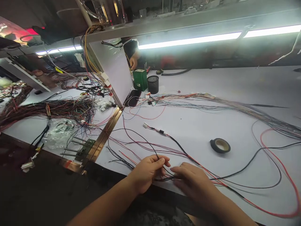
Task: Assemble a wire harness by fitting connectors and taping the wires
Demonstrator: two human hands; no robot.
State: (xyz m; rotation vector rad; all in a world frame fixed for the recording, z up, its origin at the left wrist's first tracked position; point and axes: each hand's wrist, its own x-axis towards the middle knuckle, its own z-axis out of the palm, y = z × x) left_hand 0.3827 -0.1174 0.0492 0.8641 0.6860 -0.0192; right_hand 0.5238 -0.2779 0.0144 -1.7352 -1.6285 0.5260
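Observation:
Thumb and index finger of my left hand (150, 169) are closed on a thin black wire (138, 134), which loops away to the upper left. My right hand (194, 177) is just to the right, its fingers curled around a small bundle of black wires (168, 179) near the table's front edge; its lower fingers are slightly blurred. Behind the hands lies a black-and-red cable (177, 143) with a white connector (145, 125) at its end. Several dark red wires (150, 143) and loose black wire ends (117, 156) spread out to the left.
A roll of black tape (220, 145) lies at the right. A long wire bundle (225, 101) crosses the back. Further back stand a green box (140, 80), a black mesh cup (153, 84) and a phone (132, 98). Beyond the upright divider (110, 67), another person's hand (134, 61) shows.

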